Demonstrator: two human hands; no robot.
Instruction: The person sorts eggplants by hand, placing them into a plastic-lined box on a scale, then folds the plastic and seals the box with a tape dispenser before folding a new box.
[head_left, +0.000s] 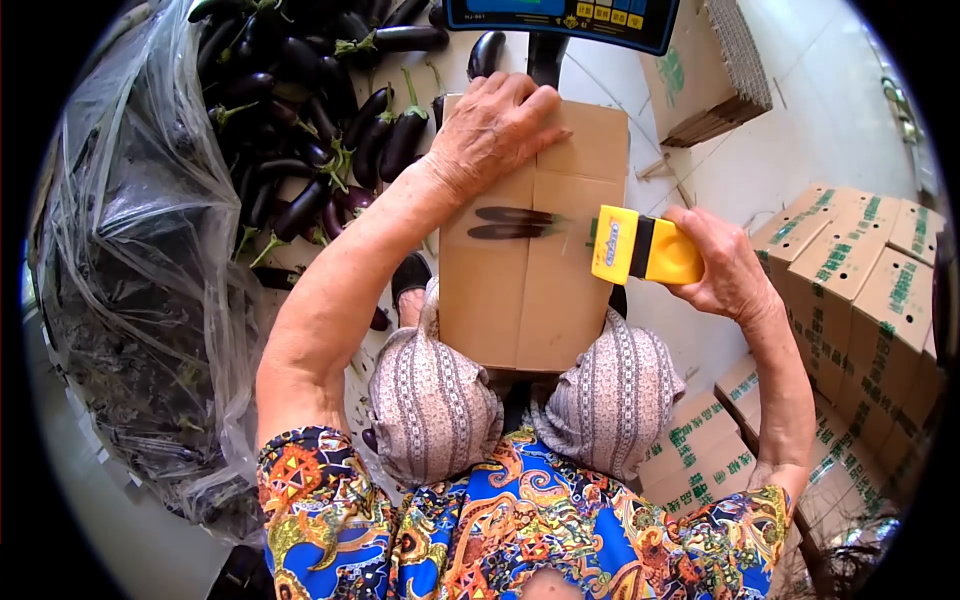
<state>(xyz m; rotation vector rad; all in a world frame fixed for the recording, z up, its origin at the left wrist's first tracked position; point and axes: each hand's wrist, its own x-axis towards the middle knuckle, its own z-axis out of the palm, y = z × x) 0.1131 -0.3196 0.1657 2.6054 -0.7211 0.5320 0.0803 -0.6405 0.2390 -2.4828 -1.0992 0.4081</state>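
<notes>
Patterned sleeves [320, 500] frame a seated person's lap, where a cardboard carton [490, 300] stands between the knees, its long axis running away from the body. Bent fingers of the left hand [490, 130] rest across the carton's far end; whether they pinch its edge cannot be told. Fingers of the right hand [730, 265] grasp a yellow tool [672, 252], its long axis crosswise to the carton and its blocky head pointing left, over the carton's right edge; contact is unclear. The tool lies directly left of the right fingers, the nearer hand, and below and right of the left. Loose eggplants [300, 60] lie left, printed boxes [840, 290] right.
</notes>
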